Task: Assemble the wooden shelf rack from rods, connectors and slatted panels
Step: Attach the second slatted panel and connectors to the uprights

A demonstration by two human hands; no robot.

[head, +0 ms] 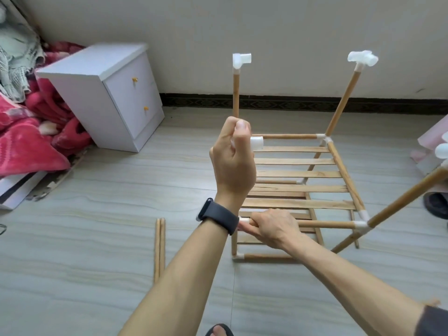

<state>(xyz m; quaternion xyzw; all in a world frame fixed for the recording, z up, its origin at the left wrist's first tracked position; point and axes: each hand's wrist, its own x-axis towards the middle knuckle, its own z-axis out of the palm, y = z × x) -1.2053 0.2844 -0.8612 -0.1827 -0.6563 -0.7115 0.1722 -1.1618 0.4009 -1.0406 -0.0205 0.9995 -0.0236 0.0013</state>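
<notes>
The partly built wooden rack (339,163) stands on the floor with one slatted panel (298,187) set in its frame. My left hand (234,161) grips a white plastic connector (257,143) in front of the near-left upright rod (236,93). That rod carries another white connector (240,60) on top, as does the far-right upright (362,58). My right hand (274,229) grips the front horizontal rod (324,224) near its left end. A second slatted panel lies flat on the floor under the frame, mostly hidden.
Two loose rods (160,248) lie side by side on the tiled floor left of the rack. A white two-drawer cabinet (106,93) stands at the back left beside red bedding (31,141). A pink object (434,139) sits at the right edge. My sandalled foot (219,331) shows at the bottom.
</notes>
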